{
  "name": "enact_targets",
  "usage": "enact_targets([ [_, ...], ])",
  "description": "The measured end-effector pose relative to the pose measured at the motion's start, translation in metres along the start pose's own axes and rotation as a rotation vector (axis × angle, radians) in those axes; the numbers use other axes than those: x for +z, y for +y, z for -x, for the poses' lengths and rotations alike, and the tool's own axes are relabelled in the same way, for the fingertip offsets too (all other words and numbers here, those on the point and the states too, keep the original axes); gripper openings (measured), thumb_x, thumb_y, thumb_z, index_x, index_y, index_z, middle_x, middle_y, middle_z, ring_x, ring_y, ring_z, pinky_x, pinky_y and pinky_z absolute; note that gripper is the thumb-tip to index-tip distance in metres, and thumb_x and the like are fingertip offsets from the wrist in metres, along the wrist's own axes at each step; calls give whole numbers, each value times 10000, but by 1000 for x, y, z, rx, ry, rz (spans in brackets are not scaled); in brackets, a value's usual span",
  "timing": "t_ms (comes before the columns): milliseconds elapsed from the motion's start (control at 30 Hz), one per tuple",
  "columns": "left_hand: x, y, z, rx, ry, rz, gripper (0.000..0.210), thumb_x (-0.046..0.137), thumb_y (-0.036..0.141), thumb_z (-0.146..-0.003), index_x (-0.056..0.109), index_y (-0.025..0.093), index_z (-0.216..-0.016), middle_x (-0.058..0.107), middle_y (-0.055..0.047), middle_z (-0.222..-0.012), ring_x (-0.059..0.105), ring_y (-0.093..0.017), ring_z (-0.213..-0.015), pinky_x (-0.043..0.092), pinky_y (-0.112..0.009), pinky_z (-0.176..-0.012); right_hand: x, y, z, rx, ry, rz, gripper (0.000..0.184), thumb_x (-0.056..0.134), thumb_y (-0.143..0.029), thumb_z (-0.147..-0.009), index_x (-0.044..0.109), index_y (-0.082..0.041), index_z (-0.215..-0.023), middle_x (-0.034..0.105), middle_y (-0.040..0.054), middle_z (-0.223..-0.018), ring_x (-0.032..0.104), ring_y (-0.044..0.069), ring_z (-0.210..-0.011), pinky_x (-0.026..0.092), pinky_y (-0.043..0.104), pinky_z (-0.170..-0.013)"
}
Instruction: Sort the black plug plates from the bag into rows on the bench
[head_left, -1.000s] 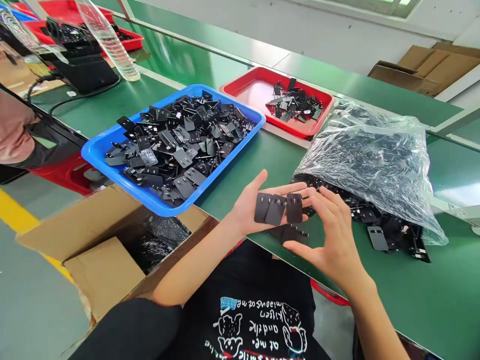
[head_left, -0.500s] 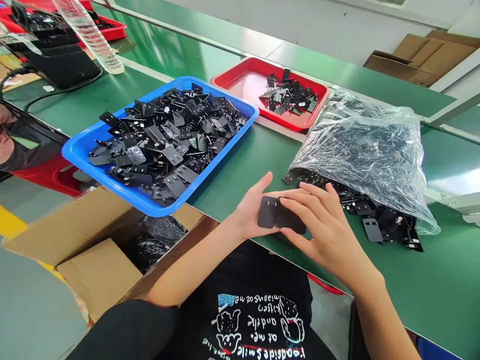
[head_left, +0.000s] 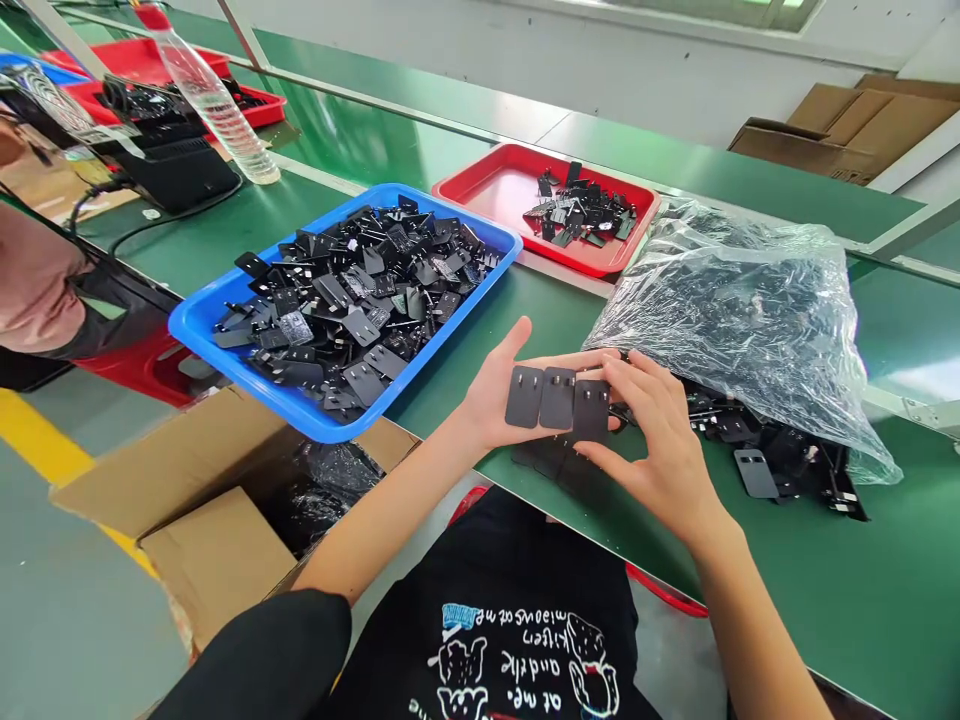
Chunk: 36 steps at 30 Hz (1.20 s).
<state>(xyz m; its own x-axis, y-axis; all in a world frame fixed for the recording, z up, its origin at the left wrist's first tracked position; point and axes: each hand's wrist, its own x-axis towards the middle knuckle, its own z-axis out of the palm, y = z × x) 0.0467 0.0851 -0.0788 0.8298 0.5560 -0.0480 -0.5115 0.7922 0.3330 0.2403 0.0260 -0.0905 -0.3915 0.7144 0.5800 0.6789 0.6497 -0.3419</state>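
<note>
Three flat black plug plates (head_left: 557, 400), each with small metal pins on its face, lie side by side across my left hand (head_left: 491, 395). That hand is palm up with the thumb raised, and it supports the plates along its stretched fingers. My right hand (head_left: 656, 430) grips the rightmost plug plate (head_left: 592, 410) between thumb and fingers at its right side. Beyond my hands, a blue tray (head_left: 442, 350) is heaped with similar black parts. To the right, more black parts (head_left: 787, 460) spill from under a clear plastic bag (head_left: 750, 285).
A red tray (head_left: 480, 180) with fewer black parts stands behind the blue one. At left are a water bottle (head_left: 225, 115), a black device (head_left: 180, 175) with a cable, and a person's arm (head_left: 37, 280). An open cardboard box (head_left: 217, 550) sits below the table edge.
My right fingers have drawn back to the right, uncovering the three plates. Both hands have risen slightly in view. The camera view has shifted a little.
</note>
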Motion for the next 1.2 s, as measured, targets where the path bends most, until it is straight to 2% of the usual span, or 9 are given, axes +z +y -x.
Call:
enact_targets([
  [233, 8, 1, -4, -3, -1, -29, 869, 134, 682, -944, 424, 19, -1425, 616, -246, -1260, 584, -360, -1188, 368, -519, -1044, -3, -1, -8, -17, 103, -6, 621, 671, -356, -872, 399, -253, -1420, 531, 140, -1362, 431, 336, -1335, 387, 613, -1069],
  [400, 7, 0, -5, -12, -18, -39, 858, 138, 676, -946, 411, 26, -1436, 603, -252, -1275, 588, -365, -1184, 376, -524, -1040, -4, -3, -7, -7, 113, -22, 631, 669, -375, -871, 393, -264, -1427, 519, 142, -1360, 435, 346, -1325, 410, 620, -1047],
  [567, 12, -14, -3, 41, 40, 71, 824, 184, 640, -965, 344, 6, -1467, 579, -268, -1305, 558, -363, -1230, 383, -535, -1043, -4, -5, -3, -8, 133, -17, 660, 667, -393, -874, 374, -260, -1450, 521, 149, -1353, 439, 344, -1321, 398, 621, -1054],
  [700, 30, -29, 8, 149, 98, 203, 768, 149, 572, -993, 318, 1, -1477, 531, -238, -1381, 513, -322, -1293, 388, -466, -1067, -5, 2, 5, 34, 178, -74, 711, 621, -561, -860, 380, -253, -1454, 505, 158, -1377, 479, 333, -1289, 432, 589, -1039],
  [767, 41, -33, 15, 149, 103, 235, 761, 148, 565, -994, 320, 4, -1478, 497, -232, -1418, 468, -327, -1334, 367, -467, -1087, -7, 8, 11, 87, 199, -109, 715, 559, -641, -857, 413, -251, -1438, 508, 160, -1379, 501, 327, -1270, 455, 570, -1022],
  [833, 50, -35, 21, 132, 98, 248, 760, 165, 562, -993, 320, -3, -1477, 478, -239, -1432, 435, -330, -1359, 338, -463, -1109, -9, 13, 17, 125, 215, -136, 699, 543, -649, -863, 435, -252, -1428, 515, 158, -1377, 508, 326, -1267, 467, 560, -1012],
  [933, 55, -41, 24, 93, 77, 252, 765, 175, 568, -991, 325, -5, -1475, 473, -248, -1433, 415, -321, -1375, 300, -459, -1127, -14, 13, 28, 100, 247, -159, 727, 598, -631, -840, 428, -253, -1437, 517, 161, -1378, 522, 337, -1251, 492, 561, -984],
  [1067, 45, -63, 17, -26, 39, 266, 771, 166, 584, -986, 357, 10, -1464, 482, -240, -1428, 435, -321, -1358, 294, -454, -1113, -28, -3, 53, 63, 274, -79, 784, 615, -660, -807, 411, -264, -1451, 523, 163, -1371, 544, 356, -1223, 519, 580, -938],
  [1200, 32, -99, 10, -215, 41, 322, 776, 175, 598, -980, 380, 23, -1458, 500, -227, -1418, 481, -313, -1314, 337, -398, -1064, -43, -28, 90, 141, 223, 63, 684, 614, -612, -840, 451, -284, -1417, 523, 147, -1369, 554, 355, -1211, 531, 581, -917],
])
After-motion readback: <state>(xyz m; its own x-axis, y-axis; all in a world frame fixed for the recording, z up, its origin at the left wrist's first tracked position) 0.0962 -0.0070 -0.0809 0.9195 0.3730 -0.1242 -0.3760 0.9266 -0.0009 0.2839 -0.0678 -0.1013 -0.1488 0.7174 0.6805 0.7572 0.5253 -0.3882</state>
